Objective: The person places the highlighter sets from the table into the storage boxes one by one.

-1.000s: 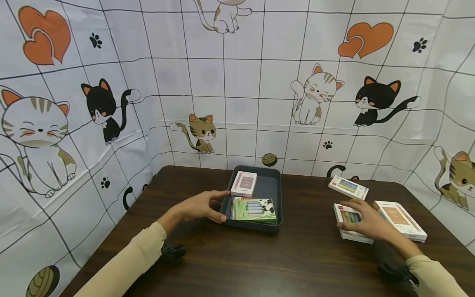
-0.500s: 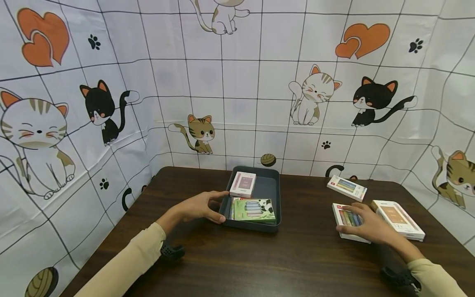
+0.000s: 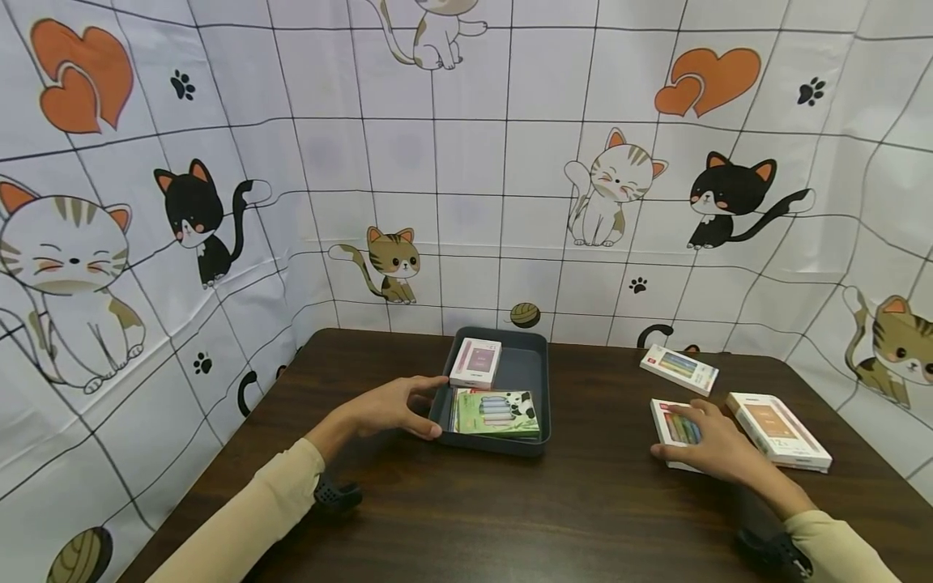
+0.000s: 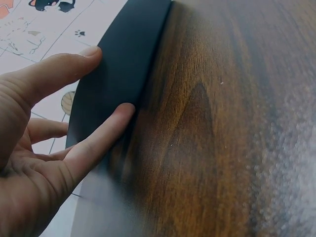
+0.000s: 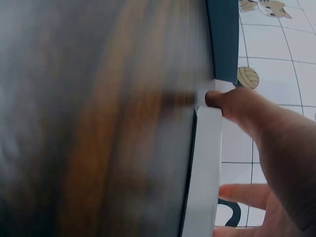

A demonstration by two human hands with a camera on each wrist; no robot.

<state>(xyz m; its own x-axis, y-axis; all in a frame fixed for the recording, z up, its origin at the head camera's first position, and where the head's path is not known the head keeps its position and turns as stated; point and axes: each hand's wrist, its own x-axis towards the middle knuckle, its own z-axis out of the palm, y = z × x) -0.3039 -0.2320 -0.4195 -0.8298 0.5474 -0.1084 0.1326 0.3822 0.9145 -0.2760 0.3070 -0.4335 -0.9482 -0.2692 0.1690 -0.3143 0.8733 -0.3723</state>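
Head view: your right hand (image 3: 710,444) now has its thumb past the white box (image 3: 679,427), fingers apart, grip seemingly unfinished; your left hand (image 3: 386,407), straight-fingered, touches the tray's left edge (image 3: 440,406).

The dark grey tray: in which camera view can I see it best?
The head view: it shows the dark grey tray from above, with the green box inside. The left wrist view shows only its outer side, the left hand touching it; the right wrist view, only a piece of it at the top.
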